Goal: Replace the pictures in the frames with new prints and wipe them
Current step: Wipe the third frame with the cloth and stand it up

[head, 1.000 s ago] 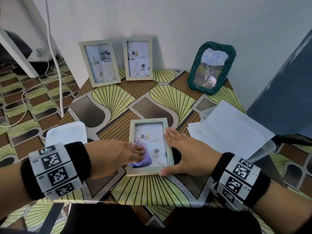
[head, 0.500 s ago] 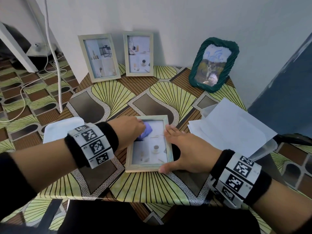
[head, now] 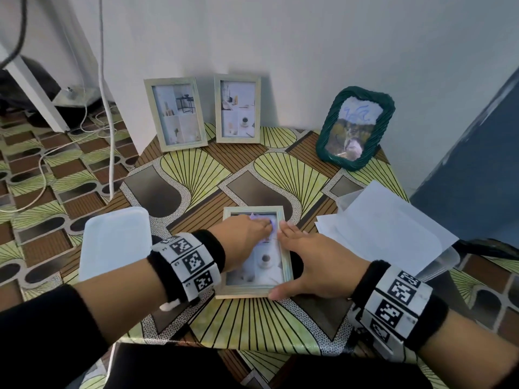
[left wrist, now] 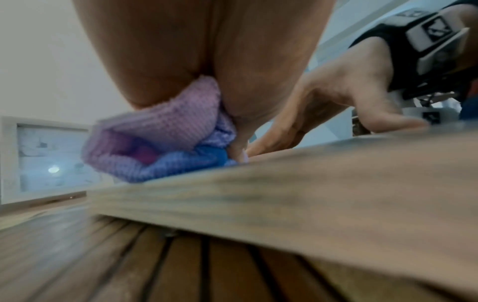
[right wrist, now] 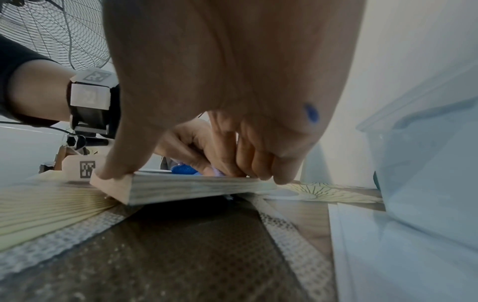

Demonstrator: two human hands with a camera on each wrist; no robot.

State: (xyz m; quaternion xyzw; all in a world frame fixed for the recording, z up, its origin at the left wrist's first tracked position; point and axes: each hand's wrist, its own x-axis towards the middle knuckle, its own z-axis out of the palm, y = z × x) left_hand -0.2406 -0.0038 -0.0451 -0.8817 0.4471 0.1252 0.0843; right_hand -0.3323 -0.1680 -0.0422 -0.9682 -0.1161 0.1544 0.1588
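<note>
A pale wooden picture frame [head: 252, 290] lies flat, glass up, near the front of the patterned table [head: 196, 175]. My left hand [head: 247, 233] grips a bunched purple and blue cloth [head: 262, 219] and holds it on the far end of the glass. In the left wrist view the cloth [left wrist: 160, 141] bulges under the palm above the frame's side rail [left wrist: 284, 194]. My right hand [head: 303, 256] lies flat on the frame's right rail, thumb at the near corner. In the right wrist view its fingertips [right wrist: 261, 173] press down on the frame [right wrist: 194, 187].
Two pale frames [head: 175, 113] [head: 238, 108] and a green woven frame [head: 355, 127] lean on the back wall. White sheets [head: 384, 228] lie over a clear plastic box [head: 445, 261] at the right. A white lid [head: 115, 242] lies left; cables [head: 108, 153] run over the floor.
My left hand has slid the cloth from the near end of the glass up to its far end. The right hand has stayed on the frame's right rail.
</note>
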